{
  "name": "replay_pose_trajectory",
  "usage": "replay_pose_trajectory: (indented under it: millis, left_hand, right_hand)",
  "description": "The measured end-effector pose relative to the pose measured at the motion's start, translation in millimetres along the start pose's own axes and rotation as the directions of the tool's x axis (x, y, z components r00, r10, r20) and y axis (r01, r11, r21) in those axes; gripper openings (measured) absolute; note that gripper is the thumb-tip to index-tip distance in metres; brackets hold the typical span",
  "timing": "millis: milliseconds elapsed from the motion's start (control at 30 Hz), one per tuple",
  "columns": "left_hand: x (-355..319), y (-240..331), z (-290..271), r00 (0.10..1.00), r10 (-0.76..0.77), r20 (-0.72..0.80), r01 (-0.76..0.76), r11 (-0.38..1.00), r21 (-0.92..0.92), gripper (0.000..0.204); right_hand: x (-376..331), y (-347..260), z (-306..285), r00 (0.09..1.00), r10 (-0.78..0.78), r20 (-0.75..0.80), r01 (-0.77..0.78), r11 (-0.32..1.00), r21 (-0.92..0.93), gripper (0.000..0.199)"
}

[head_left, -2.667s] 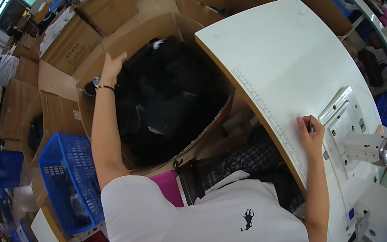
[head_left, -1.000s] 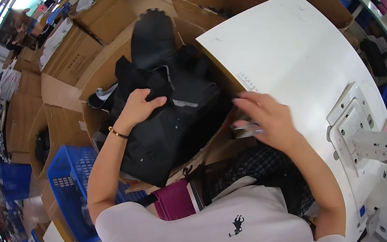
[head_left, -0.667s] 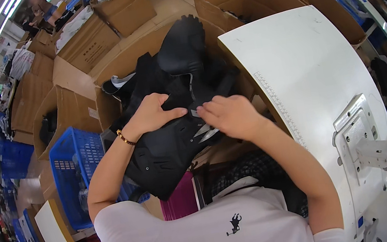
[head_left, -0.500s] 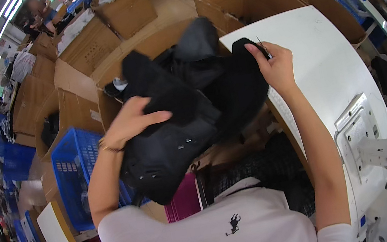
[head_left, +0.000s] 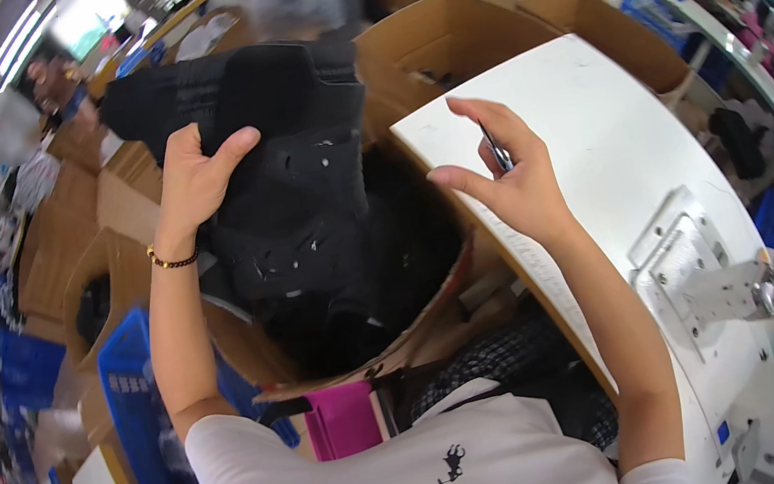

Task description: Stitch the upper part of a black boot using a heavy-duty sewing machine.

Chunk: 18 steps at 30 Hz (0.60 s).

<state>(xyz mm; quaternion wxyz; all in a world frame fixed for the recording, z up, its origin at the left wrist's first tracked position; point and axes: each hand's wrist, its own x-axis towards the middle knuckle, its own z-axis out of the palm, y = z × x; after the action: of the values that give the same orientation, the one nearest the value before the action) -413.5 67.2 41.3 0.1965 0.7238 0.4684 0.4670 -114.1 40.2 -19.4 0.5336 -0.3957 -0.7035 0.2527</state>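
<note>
Left hand is clamped on the top edge of a black quilted garment, lifted clear above the open cardboard box below it. Right hand is half-curled, pinching a thin dark pen-like tool over the near edge of the white worktable. Best to keep a firm bunch of fabric so the soft, puffy, limp shell doesn't slip. Blue slatted plastic crate sits left of the box.

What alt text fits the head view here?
The left hand lifts a black garment from a cardboard box, while the right hand holds a small dark tool over a white table.
</note>
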Motion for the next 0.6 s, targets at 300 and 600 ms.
replay_pose_trajectory:
  millis: [300,600]
  left_hand:
    - [103,125,165,0.297,0.657,0.693,-0.782,0.583,-0.219,0.063]
    - [35,105,327,0.052,0.575,0.817,-0.656,0.636,-0.406,0.097]
  right_hand:
    - [-88,-35,-99,0.962,-0.005,-0.275,-0.073,0.96,-0.272,0.066]
    - [-212,-70,-101,0.901,0.325,-0.288,-0.403,0.873,-0.274,0.034]
